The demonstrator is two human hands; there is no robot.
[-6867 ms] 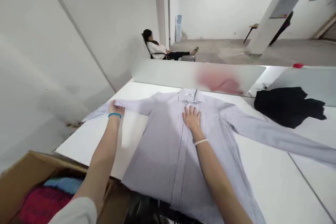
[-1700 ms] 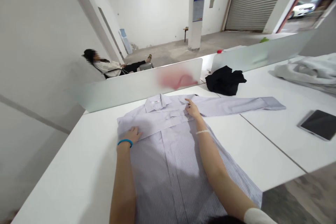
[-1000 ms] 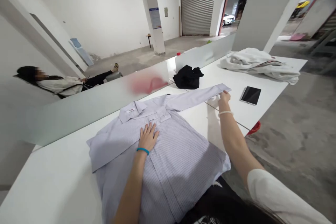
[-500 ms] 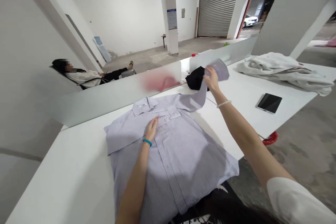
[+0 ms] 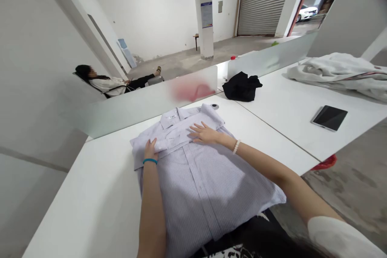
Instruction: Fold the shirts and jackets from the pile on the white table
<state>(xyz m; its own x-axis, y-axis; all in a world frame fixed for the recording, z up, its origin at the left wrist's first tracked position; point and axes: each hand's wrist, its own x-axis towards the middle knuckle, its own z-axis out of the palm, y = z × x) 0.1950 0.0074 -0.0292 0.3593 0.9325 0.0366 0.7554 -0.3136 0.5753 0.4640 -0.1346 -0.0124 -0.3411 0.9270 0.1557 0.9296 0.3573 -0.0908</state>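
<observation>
A pale lilac striped shirt (image 5: 199, 181) lies front-up on the white table (image 5: 90, 205), its hem hanging over the near edge. Both sleeves are folded across the chest below the collar (image 5: 173, 117). My left hand (image 5: 150, 149), with a blue wristband, lies flat on the folded sleeves at the shirt's left shoulder. My right hand (image 5: 203, 133), with a white bead bracelet, rests flat with fingers spread on the folded right sleeve near the chest's middle. Neither hand grips anything.
A frosted divider (image 5: 136, 105) runs along the table's far edge. On the adjoining table lie a black garment (image 5: 242, 87), a dark tablet (image 5: 329, 117) and a heap of white cloth (image 5: 338, 73). A person reclines in a chair (image 5: 105, 84) beyond the divider.
My right hand carried the right sleeve from high in the air down across the chest and now lies flat on it. My left hand slid to the left shoulder.
</observation>
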